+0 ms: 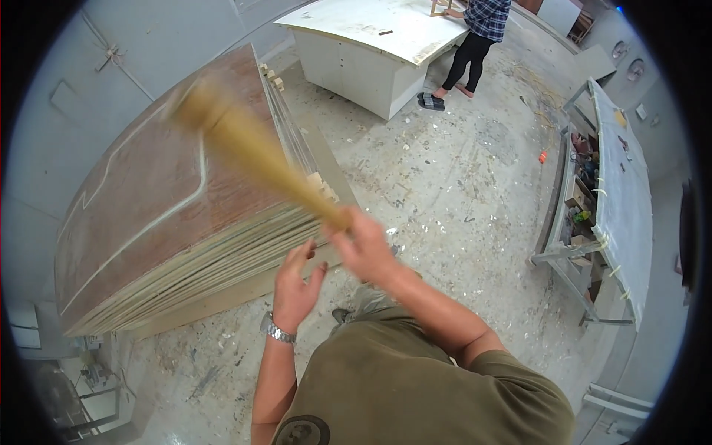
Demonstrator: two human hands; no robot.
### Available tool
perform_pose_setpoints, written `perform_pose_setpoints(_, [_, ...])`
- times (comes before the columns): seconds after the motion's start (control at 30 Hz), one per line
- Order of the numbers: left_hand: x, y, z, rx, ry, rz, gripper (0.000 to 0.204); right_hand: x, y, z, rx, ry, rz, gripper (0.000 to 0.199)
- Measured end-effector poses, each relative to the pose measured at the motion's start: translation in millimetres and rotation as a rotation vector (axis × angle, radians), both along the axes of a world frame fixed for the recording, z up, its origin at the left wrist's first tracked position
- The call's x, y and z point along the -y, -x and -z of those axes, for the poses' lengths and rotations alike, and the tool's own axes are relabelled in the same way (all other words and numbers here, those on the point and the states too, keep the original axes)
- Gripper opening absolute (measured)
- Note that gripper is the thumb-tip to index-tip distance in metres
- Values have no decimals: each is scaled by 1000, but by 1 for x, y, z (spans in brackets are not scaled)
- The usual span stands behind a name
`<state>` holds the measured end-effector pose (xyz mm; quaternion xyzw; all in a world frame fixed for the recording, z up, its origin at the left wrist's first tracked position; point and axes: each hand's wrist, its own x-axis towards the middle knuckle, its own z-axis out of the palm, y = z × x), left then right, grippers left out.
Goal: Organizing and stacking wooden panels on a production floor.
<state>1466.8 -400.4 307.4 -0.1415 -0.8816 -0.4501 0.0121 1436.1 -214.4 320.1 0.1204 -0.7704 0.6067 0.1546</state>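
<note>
My right hand point(365, 247) is closed round the thin end of a tapered wooden leg point(256, 159). The leg is yellowish and smeared by motion. It slants up and to the left, and its thick, ringed end appears over a stack of large panels point(148, 189). Just left of my right hand is my left hand point(297, 285), with fingers apart and nothing in it. A metal watch point(277, 328) circles that wrist. The stack's top panel is reddish brown with a pale line traced on it, and small wooden blocks point(323, 187) lie along the stack's right side.
At the back, a person in a plaid shirt point(487, 16) touches a small wooden frame point(440, 7) on a white worktable point(356, 33). Slippers point(431, 101) lie on the paint-spotted floor point(452, 178). A long bench point(621, 200) with stuffed shelves stands right; an orange object point(543, 156) lies near it.
</note>
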Motion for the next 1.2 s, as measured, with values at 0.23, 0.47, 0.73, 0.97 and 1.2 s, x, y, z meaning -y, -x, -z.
perform_pose_setpoints(0.23, [23,54,34,659,-869,-520,59,-132,14,-37,-121,-32,263,9])
perform_pose_setpoints(0.47, [-23,100,39,1,345,-699,60,-244,18,-49,-128,7,538,12])
perform_pose_setpoints(0.73, [-40,115,56,-210,569,-883,60,-349,54,10,-69,149,648,17])
perform_pose_setpoints(0.97, [-64,132,55,-186,587,-999,53,-383,91,26,-26,116,641,15])
perform_pose_setpoints(1.2, [-67,120,50,-232,600,-960,34,-392,91,88,82,-29,587,12])
